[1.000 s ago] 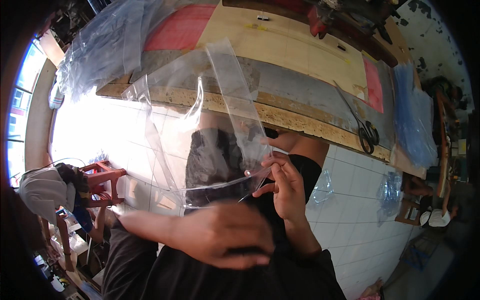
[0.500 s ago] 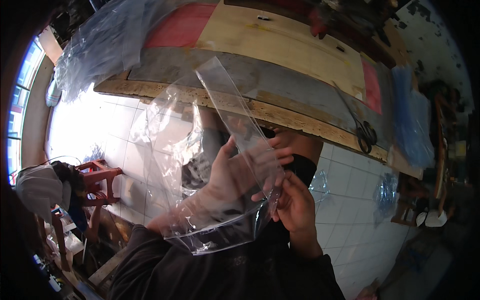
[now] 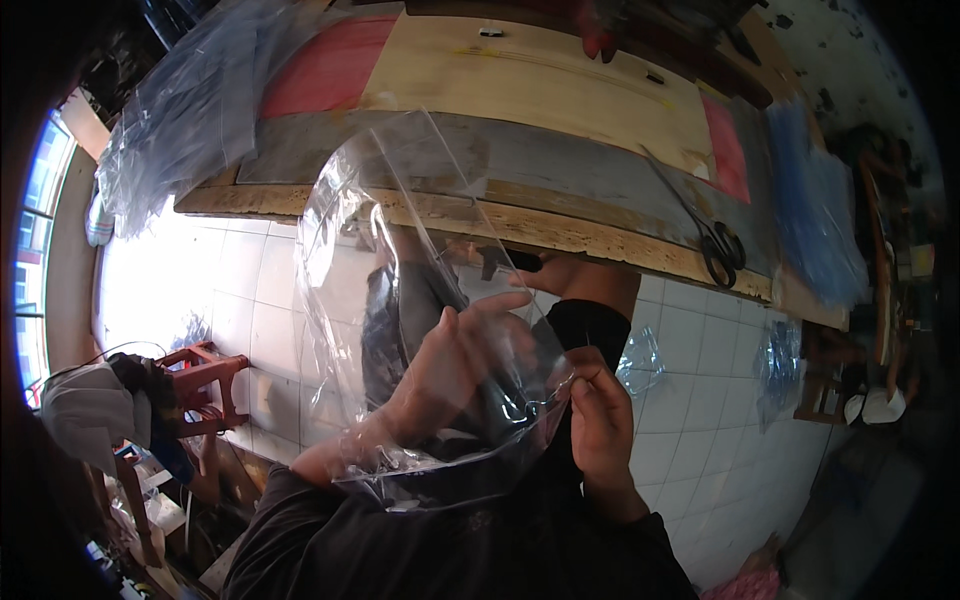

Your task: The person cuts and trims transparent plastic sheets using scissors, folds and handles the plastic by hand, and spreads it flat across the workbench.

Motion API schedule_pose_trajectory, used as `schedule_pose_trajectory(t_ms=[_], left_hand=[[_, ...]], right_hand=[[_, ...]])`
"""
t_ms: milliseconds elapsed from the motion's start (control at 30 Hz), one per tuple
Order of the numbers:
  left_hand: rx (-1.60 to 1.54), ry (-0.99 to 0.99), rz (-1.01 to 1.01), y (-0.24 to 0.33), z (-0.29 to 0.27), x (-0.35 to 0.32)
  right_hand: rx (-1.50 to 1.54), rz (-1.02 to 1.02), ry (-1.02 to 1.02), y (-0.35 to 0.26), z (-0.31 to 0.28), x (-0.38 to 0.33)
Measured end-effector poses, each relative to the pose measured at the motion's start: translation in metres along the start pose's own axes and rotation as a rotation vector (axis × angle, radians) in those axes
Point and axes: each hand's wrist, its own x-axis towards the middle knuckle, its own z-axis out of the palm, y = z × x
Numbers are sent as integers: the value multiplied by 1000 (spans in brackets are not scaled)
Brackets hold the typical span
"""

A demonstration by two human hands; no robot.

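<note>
A large clear plastic bag (image 3: 335, 245) hangs in front of me, its far end over the workbench edge. My left hand (image 3: 455, 360) shows through the film with fingers stretched out and thumb raised; whether it is inside the bag or behind it, I cannot tell. At the bag's right edge, my right hand (image 3: 603, 420) pinches the film between thumb and fingers. Both forearms come from dark sleeves. Black-handled scissors (image 3: 722, 252) lie on the right of the bench, apart from both hands.
The workbench (image 3: 580, 225) has a worn wooden edge and a yellow-and-red panel. Clear plastic sheets (image 3: 190, 130) pile up at its left, bluish sheets (image 3: 815, 225) at its right. A red stool (image 3: 210, 380) stands left on the tiled floor. Pink cloth (image 3: 752, 585) shows at lower right.
My left hand has drawn back a little to the left under the film. The right hand has shifted slightly right, still pinching the bag. The view has turned a little.
</note>
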Motion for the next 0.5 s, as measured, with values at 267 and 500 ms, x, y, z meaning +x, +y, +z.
schedule_pose_trajectory(t_ms=[267,500], left_hand=[[121,111,12,9,24,-10],[736,325,-139,30,38,-6]], right_hand=[[70,15,39,7,-2,0],[-62,43,-45,0,-10,3]])
